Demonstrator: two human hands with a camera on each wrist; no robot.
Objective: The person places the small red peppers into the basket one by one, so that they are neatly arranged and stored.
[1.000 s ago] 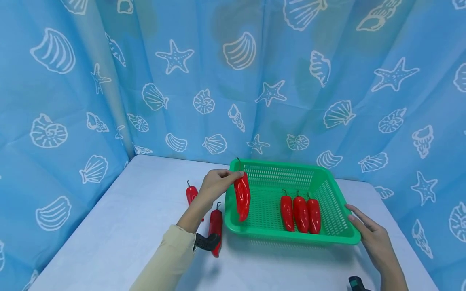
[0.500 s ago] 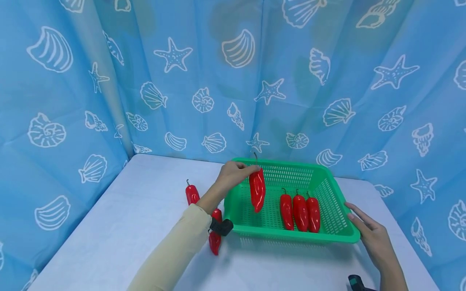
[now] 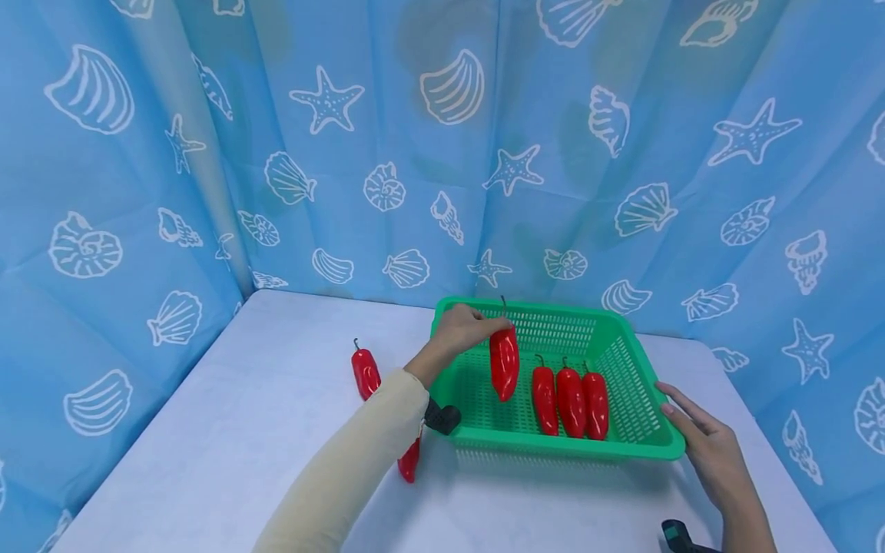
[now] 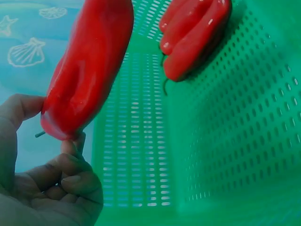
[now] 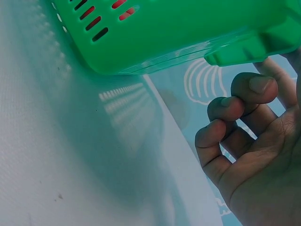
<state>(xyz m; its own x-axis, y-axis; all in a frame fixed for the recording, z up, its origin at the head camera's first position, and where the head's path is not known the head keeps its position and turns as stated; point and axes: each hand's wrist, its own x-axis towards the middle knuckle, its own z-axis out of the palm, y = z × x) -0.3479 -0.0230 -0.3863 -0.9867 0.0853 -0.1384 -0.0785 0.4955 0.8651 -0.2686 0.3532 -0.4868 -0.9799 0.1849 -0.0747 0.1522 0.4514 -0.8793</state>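
Note:
My left hand (image 3: 465,332) pinches a glossy red pepper (image 3: 505,365) at its stem end. The pepper hangs tip down above the left half of a green plastic basket (image 3: 546,449). Close up in the left wrist view, thumb and fingers hold the same pepper (image 4: 91,70) by its top. Three more red peppers (image 3: 571,403) lie side by side inside the basket. At the basket's right rim, my right hand (image 3: 715,453) holds the edge between thumb and index finger. Its other fingers (image 5: 218,134) curl below the rim in the right wrist view.
Two red peppers lie on the white table (image 3: 228,430) left of the basket: one pepper (image 3: 365,372) farther back, the other pepper (image 3: 409,465) partly hidden by the left forearm. A blue shell-patterned curtain (image 3: 387,115) stands behind and at the sides.
My left hand has carried its pepper rightward, from the basket's left rim to over its inside. The right hand has stayed at the right rim, and the basket has hardly moved.

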